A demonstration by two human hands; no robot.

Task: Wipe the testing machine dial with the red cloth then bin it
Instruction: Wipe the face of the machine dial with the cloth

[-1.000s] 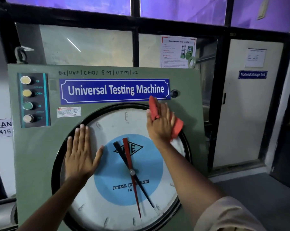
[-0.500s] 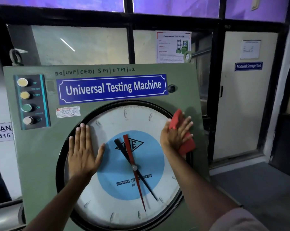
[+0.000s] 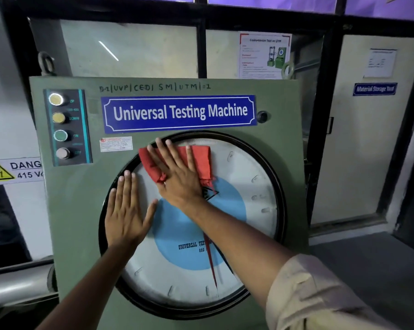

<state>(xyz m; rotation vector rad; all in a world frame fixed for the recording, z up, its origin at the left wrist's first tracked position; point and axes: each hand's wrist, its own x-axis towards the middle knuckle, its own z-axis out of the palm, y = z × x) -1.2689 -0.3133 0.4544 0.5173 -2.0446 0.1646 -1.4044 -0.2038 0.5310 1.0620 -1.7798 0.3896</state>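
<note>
Button panel (image 3: 66, 127) sits at the upper left corner of the green testing machine (image 3: 77, 210). Left hand (image 3: 126, 215) lies flat on the left edge of the dial (image 3: 256, 198), fingers straight and together, holding nothing. Right hand (image 3: 177, 177) is spread flat, pressing the red cloth (image 3: 201, 158) against the dial's upper edge, just below the blue nameplate (image 3: 179, 113). Needle hub is hidden behind the right forearm; a red pointer (image 3: 212, 265) apparently points downward.

The right hand (image 3: 177, 179) presses the red cloth (image 3: 201, 160) flat against the upper part of the testing machine dial (image 3: 256, 210), while the left hand (image 3: 125, 215) lies open on the dial's left side.
</note>
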